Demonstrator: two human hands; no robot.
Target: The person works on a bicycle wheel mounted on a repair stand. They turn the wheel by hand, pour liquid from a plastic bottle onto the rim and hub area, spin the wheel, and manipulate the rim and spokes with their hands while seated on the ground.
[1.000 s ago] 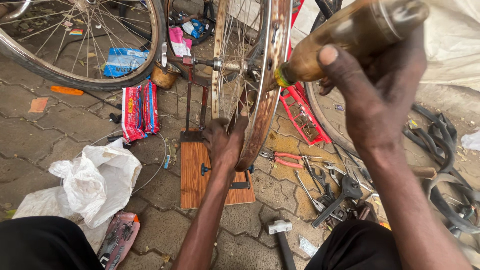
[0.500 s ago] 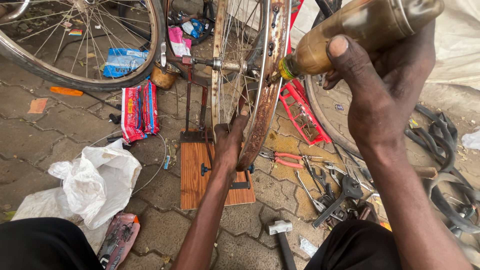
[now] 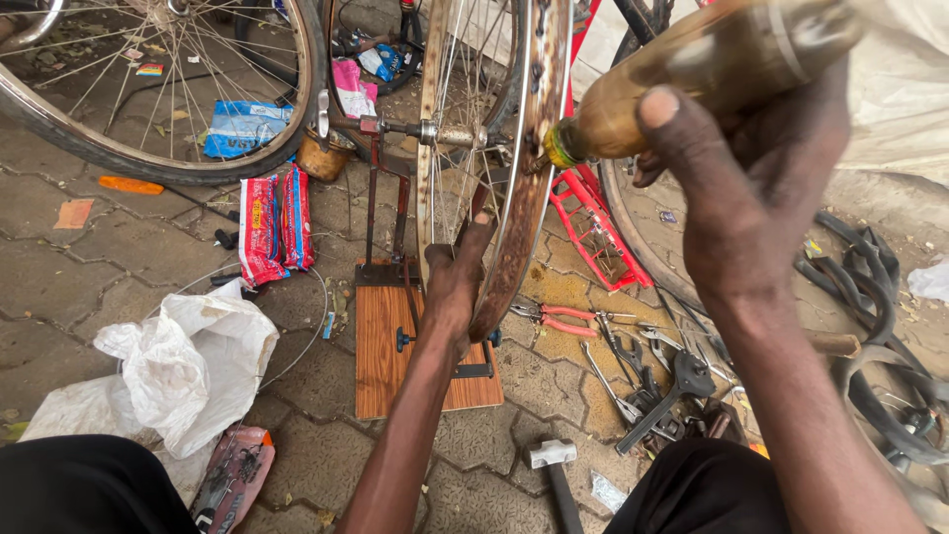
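While my right hand point(image 3: 756, 193) is raised high and close to my face, its fingers are wrapped tight around a brownish, grimy bottle point(image 3: 692, 74), with the thumb pressed flat along the bottle's side. My wrist is bent so the bottle tilts down and away from me, and its small green-and-yellow nozzle touches the rusty wheel rim point(image 3: 524, 188) just beyond my knuckles.

My left arm stretches straight out from my body, and my left hand point(image 3: 457, 282) is closed on the lower part of that same rim, fingers curled over its edge and one finger pointing up along the spokes.

The rim is bare of any tyre, brown with rust and pitted, standing upright on edge. Its axle sits in a dark metal stand point(image 3: 388, 213) fixed to a wooden board point(image 3: 390, 346), which lies directly below my left wrist. The bottle looks oily, its surface smeared and its far end blurred.

Just right of my left forearm, red-handled pliers point(image 3: 559, 321) lie on the paving, with wrenches point(image 3: 643, 381) near them under my right forearm. A hammer point(image 3: 554, 460) lies near my left elbow. To the left of my left arm sits a crumpled white plastic bag point(image 3: 178, 366).
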